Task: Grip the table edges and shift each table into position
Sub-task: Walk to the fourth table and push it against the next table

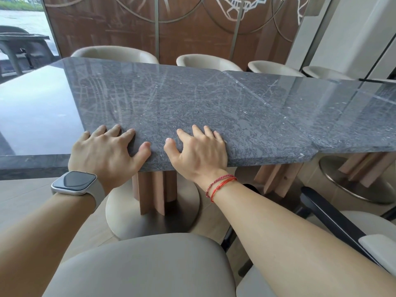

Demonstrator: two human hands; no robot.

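A grey marble-topped table on a ribbed wooden pedestal stands straight ahead. Another grey table adjoins it on the left and a third on the right, where a seam shows between the tops. My left hand, with a watch on its wrist, lies on the middle table's near edge close to its left corner. My right hand, red cords at the wrist, lies beside it. On both hands the fingers and thumb are spread on top of the slab, the palms over the edge.
A beige padded chair sits directly below my arms, and a dark-framed chair at lower right. Several beige chairs line the far side before a brown patterned wall. Round metal bases rest on the floor.
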